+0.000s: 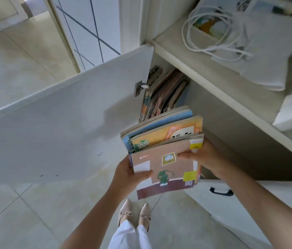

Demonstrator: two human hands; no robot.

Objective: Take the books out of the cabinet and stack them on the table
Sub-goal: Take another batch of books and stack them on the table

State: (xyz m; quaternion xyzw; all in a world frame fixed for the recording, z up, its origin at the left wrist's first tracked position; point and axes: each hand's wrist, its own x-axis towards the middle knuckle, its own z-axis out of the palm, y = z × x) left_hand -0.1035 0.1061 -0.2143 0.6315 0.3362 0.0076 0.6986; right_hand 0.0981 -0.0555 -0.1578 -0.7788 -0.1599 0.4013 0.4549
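I hold a bundle of several thin books [166, 155] in front of the open cabinet [231, 112]. The front cover is tan with a green figure; orange and blue covers show behind it. My left hand [132, 175] grips the bundle's left edge, thumb on the cover. My right hand [204, 160] clasps its right edge, thumb across the front. More books [165, 92] stand leaning inside the cabinet, behind the bundle. No table is in view.
The white cabinet door [60, 126] swings wide open to the left. A shelf above carries a white paper bag [267, 51] with cord handles. A lower drawer with a dark handle [221, 191] is at the right. My feet [135, 212] stand on the tiled floor.
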